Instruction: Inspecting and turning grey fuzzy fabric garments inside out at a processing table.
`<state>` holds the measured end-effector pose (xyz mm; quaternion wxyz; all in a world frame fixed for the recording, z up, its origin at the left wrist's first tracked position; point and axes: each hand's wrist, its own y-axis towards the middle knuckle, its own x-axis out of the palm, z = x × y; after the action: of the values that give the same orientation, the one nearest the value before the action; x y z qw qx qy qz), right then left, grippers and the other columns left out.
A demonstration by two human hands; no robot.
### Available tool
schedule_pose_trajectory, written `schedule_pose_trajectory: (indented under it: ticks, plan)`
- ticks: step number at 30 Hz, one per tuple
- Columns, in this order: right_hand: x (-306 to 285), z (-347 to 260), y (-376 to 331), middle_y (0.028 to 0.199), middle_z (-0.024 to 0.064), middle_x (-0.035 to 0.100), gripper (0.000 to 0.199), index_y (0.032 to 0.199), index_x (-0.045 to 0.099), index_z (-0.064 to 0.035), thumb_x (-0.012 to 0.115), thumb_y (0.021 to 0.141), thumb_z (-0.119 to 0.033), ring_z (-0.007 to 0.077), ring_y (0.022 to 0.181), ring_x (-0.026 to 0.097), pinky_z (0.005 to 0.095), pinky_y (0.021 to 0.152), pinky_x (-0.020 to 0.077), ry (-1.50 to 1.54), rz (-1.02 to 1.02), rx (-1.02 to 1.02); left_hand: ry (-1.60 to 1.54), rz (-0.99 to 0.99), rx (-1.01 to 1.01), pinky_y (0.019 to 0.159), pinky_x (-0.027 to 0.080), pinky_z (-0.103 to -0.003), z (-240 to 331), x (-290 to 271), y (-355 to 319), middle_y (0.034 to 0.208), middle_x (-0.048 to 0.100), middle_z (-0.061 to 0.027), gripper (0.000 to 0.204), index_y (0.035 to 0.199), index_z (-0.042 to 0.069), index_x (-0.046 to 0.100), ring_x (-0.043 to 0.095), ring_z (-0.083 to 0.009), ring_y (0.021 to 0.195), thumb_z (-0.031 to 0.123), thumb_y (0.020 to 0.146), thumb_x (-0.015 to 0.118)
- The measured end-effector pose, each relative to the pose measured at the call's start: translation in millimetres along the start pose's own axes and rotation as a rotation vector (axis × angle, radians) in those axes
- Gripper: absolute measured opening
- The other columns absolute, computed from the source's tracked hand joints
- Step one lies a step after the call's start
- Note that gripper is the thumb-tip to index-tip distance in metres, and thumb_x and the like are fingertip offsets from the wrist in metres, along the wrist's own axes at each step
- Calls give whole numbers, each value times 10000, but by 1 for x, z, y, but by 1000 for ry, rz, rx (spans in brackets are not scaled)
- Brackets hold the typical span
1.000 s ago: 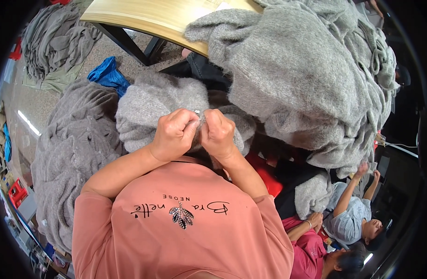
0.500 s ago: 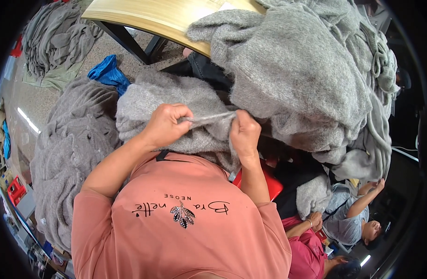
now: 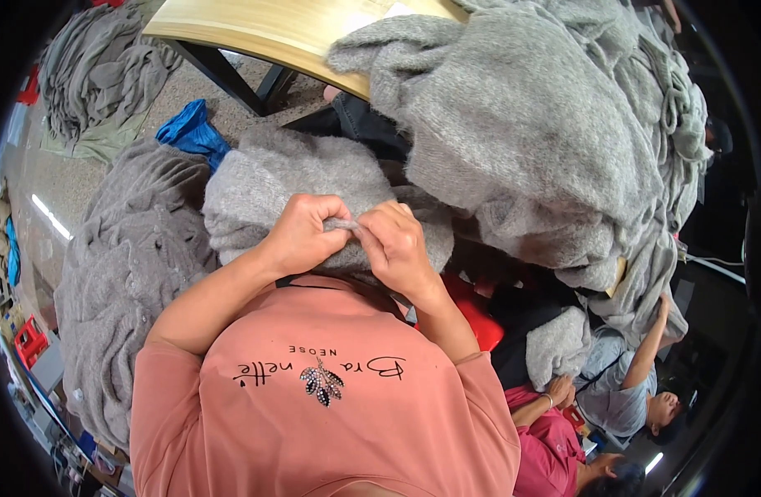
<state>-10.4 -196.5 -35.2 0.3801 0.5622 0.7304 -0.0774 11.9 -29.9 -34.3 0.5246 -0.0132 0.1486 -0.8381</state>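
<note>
Grey knitted garment (image 3: 314, 178), fuzzy and bunched, lies on the person's lap just in front of the salmon-pink shirt (image 3: 331, 414), and both hands meet on its near edge. One left hand (image 3: 302, 234) and one right hand (image 3: 394, 248) are closed, fingertips pinching the same small fold of the knit between them, knuckles almost touching. Grey knitwear gathers in three more heaps: a large pile (image 3: 529, 141) draped over the wooden table (image 3: 256, 33) to the right, a ribbed heap (image 3: 132, 273) on the floor to the left, and a smaller stack (image 3: 99, 74) at the upper left. One crumpled blue bag (image 3: 190, 128) lies on the floor between the table leg and the left heap. Something red (image 3: 472, 311) shows just under the right forearm. Two other people (image 3: 596, 406) sit at the lower right, one in a blue-grey top with an arm raised to the pile, one in magenta. A red crate (image 3: 28, 340) sits at the far left edge.
</note>
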Motion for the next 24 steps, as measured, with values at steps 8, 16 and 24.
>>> schedule_pose_trajectory:
  ticks: [8,16,24]
  plan:
    - [27,7,-5,669,88,508,136,748,529,-39,623,654,-7,267,636,495,355,596,356,325,106,221,-376,-139,-255,507,370,-186,-16,-6,-2,619,565,19,37,685,12,595,472,-29,574,0,691,629]
    - [-16,12,-42,809,151,551,251,882,547,17,661,663,-30,292,701,540,330,622,444,-78,123,425,-650,5,-189,572,426,-193,3,-22,13,716,623,-22,16,750,-2,623,538,-45,627,2,735,618]
    - [-23,-4,-49,747,133,580,252,909,582,28,578,657,51,260,598,547,312,536,440,-88,317,202,-665,61,-172,563,416,-191,16,-19,12,705,611,-16,33,733,0,614,523,-42,618,-16,705,624]
